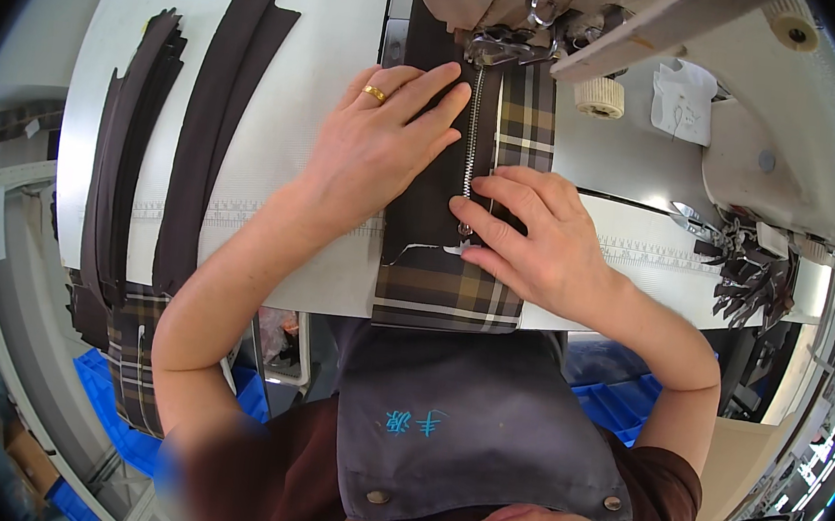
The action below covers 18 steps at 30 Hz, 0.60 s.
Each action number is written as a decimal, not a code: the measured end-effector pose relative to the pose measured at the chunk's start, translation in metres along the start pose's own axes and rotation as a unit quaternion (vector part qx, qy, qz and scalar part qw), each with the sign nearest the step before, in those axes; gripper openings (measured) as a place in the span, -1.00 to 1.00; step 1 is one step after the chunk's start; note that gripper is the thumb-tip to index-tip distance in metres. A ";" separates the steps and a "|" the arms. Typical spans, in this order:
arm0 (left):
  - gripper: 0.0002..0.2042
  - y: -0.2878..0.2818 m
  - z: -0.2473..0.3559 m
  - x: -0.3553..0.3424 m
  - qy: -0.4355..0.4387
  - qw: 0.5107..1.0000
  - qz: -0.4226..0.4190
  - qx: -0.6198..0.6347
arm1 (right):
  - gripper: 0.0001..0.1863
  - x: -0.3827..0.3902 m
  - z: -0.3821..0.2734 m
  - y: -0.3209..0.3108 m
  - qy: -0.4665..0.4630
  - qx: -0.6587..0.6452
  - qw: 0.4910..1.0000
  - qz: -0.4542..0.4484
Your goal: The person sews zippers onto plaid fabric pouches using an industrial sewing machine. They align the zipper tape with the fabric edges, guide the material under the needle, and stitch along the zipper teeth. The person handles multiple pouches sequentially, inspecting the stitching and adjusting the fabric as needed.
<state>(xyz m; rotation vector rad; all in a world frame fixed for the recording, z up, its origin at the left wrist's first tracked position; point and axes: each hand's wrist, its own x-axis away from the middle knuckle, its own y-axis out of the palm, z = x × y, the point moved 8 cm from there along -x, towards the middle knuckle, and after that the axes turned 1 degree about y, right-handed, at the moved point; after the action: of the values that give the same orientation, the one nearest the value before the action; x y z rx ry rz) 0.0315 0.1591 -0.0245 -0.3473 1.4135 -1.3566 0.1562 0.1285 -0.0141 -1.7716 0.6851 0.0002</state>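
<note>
My left hand (pixel 378 146), with a gold ring, lies palm down with fingertips resting on a dark fabric strip (pixel 417 215) left of a metal zipper (pixel 474 125). My right hand (pixel 540 242) has its fingers slightly bent and spread across the zipper's lower part and the fabric beside it, its thumb near a small white piece. Under both lies plaid fabric (pixel 444 298) with a white thread over it. The zipper runs up toward the sewing machine's presser foot (pixel 488 48); what lies under my right fingertips is hidden.
Long dark fabric strips (pixel 212 150) and a stack of narrower strips (pixel 125 162) lie at left on the white table (pixel 295 68). A bunch of dark scraps (pixel 748 272) sits right, below the machine body (pixel 769 164). Blue bins (pixel 610 400) stand under the table edge.
</note>
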 end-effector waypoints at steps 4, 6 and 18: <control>-0.62 -0.001 0.003 -0.001 0.012 0.999 0.022 0.034 | -0.57 -0.008 0.011 -0.001 0.001 0.006 1.000 0.013; -0.62 0.001 0.001 0.000 -0.003 0.999 0.016 0.042 | -0.60 -0.012 0.017 -0.002 0.004 0.009 1.000 0.023; -0.68 -0.001 -0.003 -0.008 -0.022 0.996 -0.011 0.088 | -0.57 -0.031 0.056 -0.002 0.044 -0.024 0.998 0.037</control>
<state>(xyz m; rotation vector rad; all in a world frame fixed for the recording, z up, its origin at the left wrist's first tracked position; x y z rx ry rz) 0.0311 0.1665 -0.0204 -0.2760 1.2469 -1.4708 0.1503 0.1924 -0.0199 -1.7989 0.8207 -0.0106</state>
